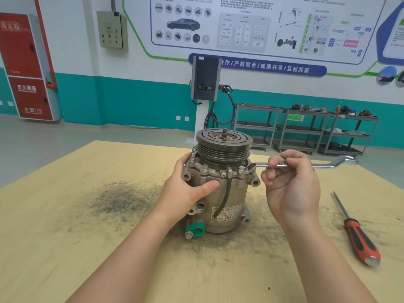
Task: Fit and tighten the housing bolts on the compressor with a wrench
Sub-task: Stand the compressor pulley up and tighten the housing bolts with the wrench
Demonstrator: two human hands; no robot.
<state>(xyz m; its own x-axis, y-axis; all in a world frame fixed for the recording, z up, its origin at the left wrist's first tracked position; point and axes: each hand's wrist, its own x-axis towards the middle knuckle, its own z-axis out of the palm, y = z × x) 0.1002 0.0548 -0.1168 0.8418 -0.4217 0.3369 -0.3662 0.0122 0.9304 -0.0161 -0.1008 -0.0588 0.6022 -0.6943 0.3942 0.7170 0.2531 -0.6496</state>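
Head view, looking down past my forearms to the stained wooden bench (65, 248), where a red-and-black screwdriver (358, 239) lies well off to my right, untouched. The compressor (220, 193) stands upright on the bench in front of me, pulley (224, 145) on top and a green-capped fitting (195, 228) at its base on the near side.

My left hand (185, 189) wraps the left side of the body, thumb laid across the front, fingers curled round the back just under the flange, bracing it. My right hand (290, 182) pinches the shank of the wrench (284, 165) between curled fingers and thumb, near the ring end. That ring sits on the bolt at the right front of the flange (243, 169), and the handle runs out level to my right.

As I judge it, fitting is mostly behind me: bolt heads show seated at the left (192, 160) and left front (204, 167) of the flange as well. Whether those are already tight I cannot tell, and any bolts behind the pulley are hidden. So I am in the tightening stage, with this bolt in hand and the rest of the ring to check.

Beyond the bench stand a charging post (205, 84) and grey carts (306, 127) against the wall.
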